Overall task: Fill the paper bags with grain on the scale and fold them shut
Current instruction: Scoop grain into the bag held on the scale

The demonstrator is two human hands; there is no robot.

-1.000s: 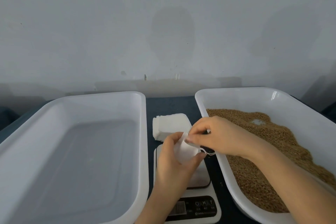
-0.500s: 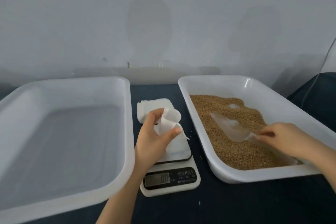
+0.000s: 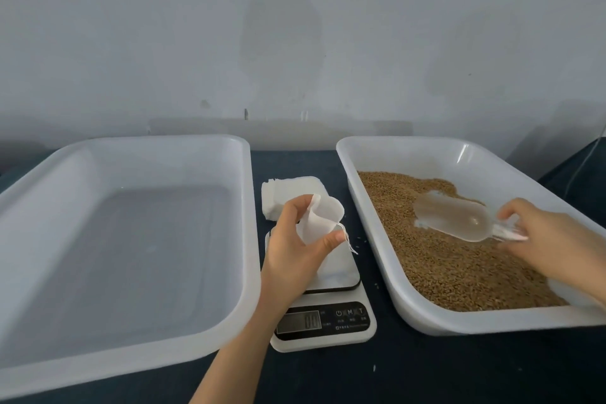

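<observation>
Head view, left to right. Left tray [image 3: 137, 351] sits on the dark table [image 3: 410, 377]. Between the trays, a stack [image 3: 288, 187] of white bags lies behind the scale [image 3: 328, 325]. Left hand [image 3: 293, 252] pinches one bag [image 3: 323, 216] between thumb and curled fingers and holds it over the scale platform, mouth spread open; a string hangs from it. Right tray [image 3: 426, 325] holds grain [image 3: 442, 269]. Clear scoop [image 3: 459, 220] lies on the grain, mouth toward the left. Right hand [image 3: 554, 239] grips the scoop handle with curled fingers.
</observation>
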